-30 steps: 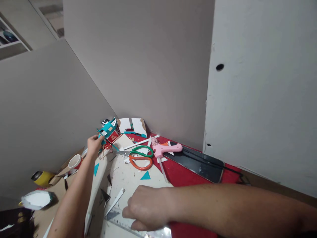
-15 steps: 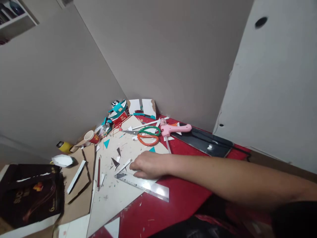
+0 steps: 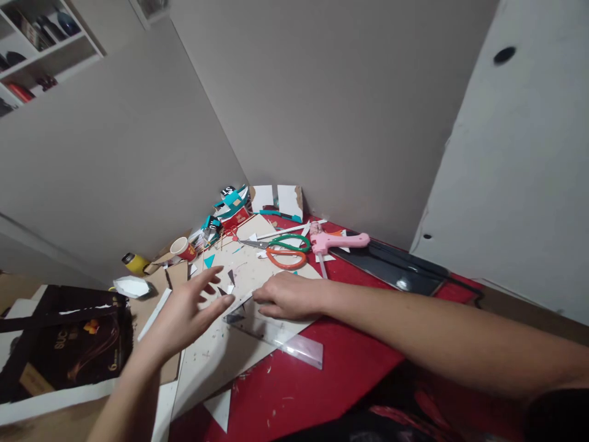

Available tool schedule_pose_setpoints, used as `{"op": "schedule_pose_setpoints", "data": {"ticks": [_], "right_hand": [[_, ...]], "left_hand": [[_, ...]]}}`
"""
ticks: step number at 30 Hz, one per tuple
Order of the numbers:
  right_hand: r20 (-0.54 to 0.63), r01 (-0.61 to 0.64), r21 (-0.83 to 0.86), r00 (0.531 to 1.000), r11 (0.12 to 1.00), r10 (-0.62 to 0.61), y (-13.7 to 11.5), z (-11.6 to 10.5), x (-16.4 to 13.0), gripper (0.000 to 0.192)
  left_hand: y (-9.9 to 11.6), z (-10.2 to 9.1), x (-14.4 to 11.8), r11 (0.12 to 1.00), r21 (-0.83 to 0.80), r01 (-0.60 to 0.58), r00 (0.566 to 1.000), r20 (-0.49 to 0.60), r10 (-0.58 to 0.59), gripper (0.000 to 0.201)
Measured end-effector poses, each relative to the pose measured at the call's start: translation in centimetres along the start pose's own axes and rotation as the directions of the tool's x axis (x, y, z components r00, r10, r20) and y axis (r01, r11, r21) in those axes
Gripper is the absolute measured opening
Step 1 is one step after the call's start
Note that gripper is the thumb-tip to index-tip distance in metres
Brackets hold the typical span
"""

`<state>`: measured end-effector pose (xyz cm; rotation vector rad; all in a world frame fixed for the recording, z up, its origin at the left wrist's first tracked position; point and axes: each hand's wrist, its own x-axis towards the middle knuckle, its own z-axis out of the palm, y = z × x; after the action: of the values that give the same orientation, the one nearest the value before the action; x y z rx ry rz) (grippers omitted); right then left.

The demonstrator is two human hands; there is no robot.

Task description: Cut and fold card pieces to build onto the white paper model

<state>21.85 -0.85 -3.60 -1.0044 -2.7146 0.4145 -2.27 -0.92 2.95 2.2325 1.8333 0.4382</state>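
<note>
The right hand [image 3: 292,296] is held low over a pale board [image 3: 216,353] with its fingers curled and its fingertips brought to the near end of a narrow white strip [image 3: 241,302]; whether the strip is pinched or merely touched cannot be told. The left hand [image 3: 186,316] is raised just to the left of the strip, its thumb and fingers spread well apart, with nothing grasped. Between the two hands, small dark triangular scraps [image 3: 231,277] are scattered on the board. A clear ruler [image 3: 299,348] is laid just below the right hand, slanted across the board's edge onto the red desk [image 3: 276,399]. Beyond the right hand, scissors [image 3: 288,264] with one green and one orange handle are set down, and a pink glue gun [image 3: 343,240] is placed to their right, beside a dark flat panel [image 3: 391,270]. Beyond the left hand, a turquoise triangle [image 3: 209,261] is seen on the board, with a paper cup [image 3: 189,253] and a yellow container [image 3: 137,264] farther off. To the left of the left hand, a black printed box [image 3: 78,344] is positioned, partly cut off by the view's edge.
</note>
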Motion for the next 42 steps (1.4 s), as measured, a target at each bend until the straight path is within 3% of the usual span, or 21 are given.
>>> {"op": "schedule_pose_setpoints", "data": {"ticks": [2,5,9,14,18,27,33,38,42], "right_hand": [[0.001,-0.010,-0.007,1.000,1.000,0.010,-0.1,-0.1,-0.1,0.024],[0.015,-0.005,-0.016,1.000,1.000,0.005,-0.2,-0.2,-0.1,0.025],[0.040,0.000,-0.016,0.999,1.000,0.001,0.0,0.0,0.1,0.025],[0.029,0.012,-0.009,1.000,1.000,-0.011,0.3,0.3,0.2,0.024],[0.038,0.010,-0.008,0.999,1.000,-0.010,0.2,0.2,0.1,0.024],[0.005,0.031,-0.031,1.000,0.999,-0.031,0.2,0.5,0.1,0.022],[0.012,0.030,-0.038,0.999,0.999,-0.030,0.2,0.6,0.2,0.021],[0.028,0.022,-0.047,0.999,0.999,-0.020,0.0,0.6,0.1,0.021],[0.044,0.013,-0.047,0.999,0.999,-0.011,-0.3,0.5,0.0,0.020]], "left_hand": [[-0.2,1.5,1.3,0.982,0.184,-0.028,0.979,0.204,-0.011,0.088],[-0.8,3.5,3.2,0.965,0.258,-0.047,0.954,0.298,-0.033,0.100],[-1.4,4.8,5.1,0.961,0.251,-0.111,0.942,0.334,0.022,0.077],[-1.3,4.9,7.2,0.955,0.266,-0.128,0.925,0.380,0.018,0.038],[-1.5,4.8,7.9,0.953,0.282,-0.109,0.902,0.430,-0.024,0.028],[-1.4,5.4,7.5,0.928,0.369,-0.047,0.945,0.318,-0.078,0.034],[-1.0,6.1,8.2,0.926,0.378,0.010,0.938,0.318,-0.140,0.033],[-1.2,6.2,8.4,0.949,0.288,0.129,0.922,0.318,-0.222,0.034],[-2.6,3.9,7.1,0.971,0.101,0.217,0.897,0.371,-0.239,0.034]]}}
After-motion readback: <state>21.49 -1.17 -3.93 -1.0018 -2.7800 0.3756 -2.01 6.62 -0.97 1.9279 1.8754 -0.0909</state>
